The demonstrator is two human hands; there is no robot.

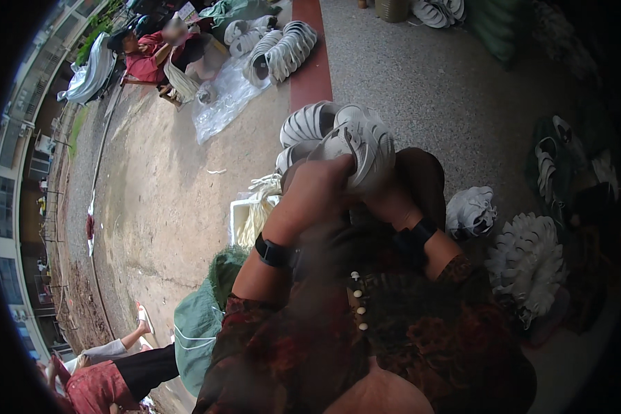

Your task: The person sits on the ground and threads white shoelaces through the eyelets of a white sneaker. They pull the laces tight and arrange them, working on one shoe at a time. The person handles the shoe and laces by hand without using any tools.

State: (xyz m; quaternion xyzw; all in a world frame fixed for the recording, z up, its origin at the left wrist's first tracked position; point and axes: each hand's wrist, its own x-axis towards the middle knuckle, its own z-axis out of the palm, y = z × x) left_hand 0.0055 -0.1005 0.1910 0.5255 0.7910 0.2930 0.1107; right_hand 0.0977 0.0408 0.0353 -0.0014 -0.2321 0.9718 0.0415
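Note:
Over my lap I hold up a white shoe upper with strap-like overlays and a lace-like edge. My left hand is closed on its near left edge, the fingertips hidden by the upper. From below and to the right, my right hand supports the same upper; its fingers are mostly hidden behind it. Just beyond my left hand lies a nested row of similar white uppers, close to or touching the held one. Both wrists wear a dark band.
Left of my knees stands a white box with cream laces. A green sack rests by my left elbow. More white uppers are piled on the right. A seated person works at the far left, near a plastic sheet.

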